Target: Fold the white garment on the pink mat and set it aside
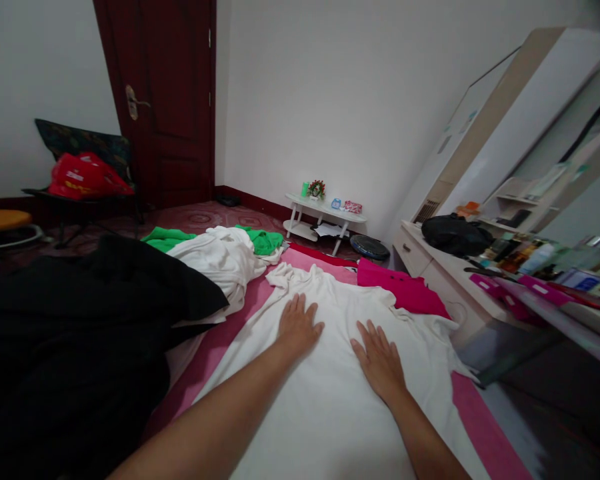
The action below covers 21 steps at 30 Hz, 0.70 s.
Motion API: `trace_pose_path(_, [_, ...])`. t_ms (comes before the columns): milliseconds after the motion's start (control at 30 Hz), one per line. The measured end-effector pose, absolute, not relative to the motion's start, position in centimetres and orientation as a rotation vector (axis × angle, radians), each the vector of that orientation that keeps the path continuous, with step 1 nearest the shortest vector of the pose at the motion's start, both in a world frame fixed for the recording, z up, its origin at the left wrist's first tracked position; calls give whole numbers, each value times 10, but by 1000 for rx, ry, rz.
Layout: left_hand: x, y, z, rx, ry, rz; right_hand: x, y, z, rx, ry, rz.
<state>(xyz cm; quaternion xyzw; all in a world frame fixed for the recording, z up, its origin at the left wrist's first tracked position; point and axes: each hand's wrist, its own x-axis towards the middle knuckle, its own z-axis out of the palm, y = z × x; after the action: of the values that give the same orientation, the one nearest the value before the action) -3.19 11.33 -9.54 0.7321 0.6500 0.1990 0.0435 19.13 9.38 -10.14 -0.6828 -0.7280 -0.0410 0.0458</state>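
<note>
A white shirt (330, 387) lies spread out in front of me on a pink cover (250, 300). My left hand (299, 325) rests flat on its upper part, fingers stretched out. To the right, my right hand (379, 359) also lies flat on the cloth with its fingers apart. Neither hand grips anything. Small wrinkles run through the fabric around both hands. Beyond the shirt's far right edge is a bright pink garment (405, 287).
Black clothing (80, 347) is heaped at the left, with white clothes (225, 257) and green cloth (167, 238) behind it. A cluttered dressing table (430, 267) stands at right. Farther off are a low white table (325, 212), a chair (80, 137) holding a red bag (87, 177), and a door (173, 100).
</note>
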Motion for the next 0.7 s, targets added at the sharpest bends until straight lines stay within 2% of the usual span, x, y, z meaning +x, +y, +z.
trace_pose_path(333, [-102, 192, -52, 2041, 2365, 447, 192, 94, -101, -2055, -2172, -125])
trace_pose_path(700, [-111, 248, -33, 2185, 2342, 228, 195, 95, -101, -2029, -2141, -85])
